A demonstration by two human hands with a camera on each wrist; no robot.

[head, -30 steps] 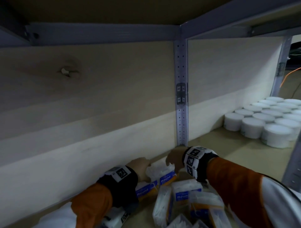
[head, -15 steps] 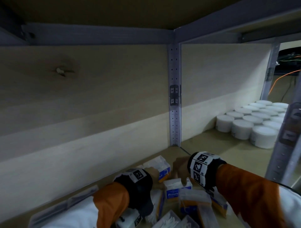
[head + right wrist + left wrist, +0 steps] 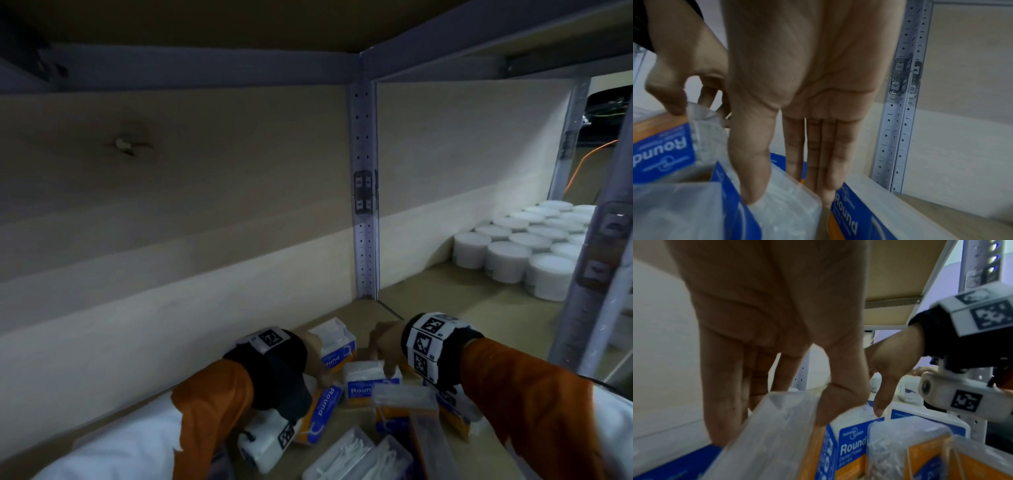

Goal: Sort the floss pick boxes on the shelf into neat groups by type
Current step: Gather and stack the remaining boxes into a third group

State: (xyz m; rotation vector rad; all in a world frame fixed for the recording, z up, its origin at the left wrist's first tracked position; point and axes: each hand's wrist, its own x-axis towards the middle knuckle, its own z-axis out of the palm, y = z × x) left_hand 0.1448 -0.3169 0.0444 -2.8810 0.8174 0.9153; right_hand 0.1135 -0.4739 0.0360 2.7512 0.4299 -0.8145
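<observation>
Several floss pick boxes with clear tops and blue-and-orange "Round" labels crowd the shelf board. My left hand pinches a tilted box between thumb and fingers; the left wrist view shows that box's clear top in the left hand. My right hand pinches the upright middle box, thumb on its near face and straight fingers behind it, as the right wrist view shows of the hand and box. Another box stands alone by the back wall.
More clear-topped boxes lie in front of my hands. A perforated metal upright stands at the back wall, another post at the front right. Several white round tubs fill the shelf to the right. A board hangs low overhead.
Both hands have let go of the box by the back wall and drawn back to nearer boxes. The view has shifted a little to the right.
</observation>
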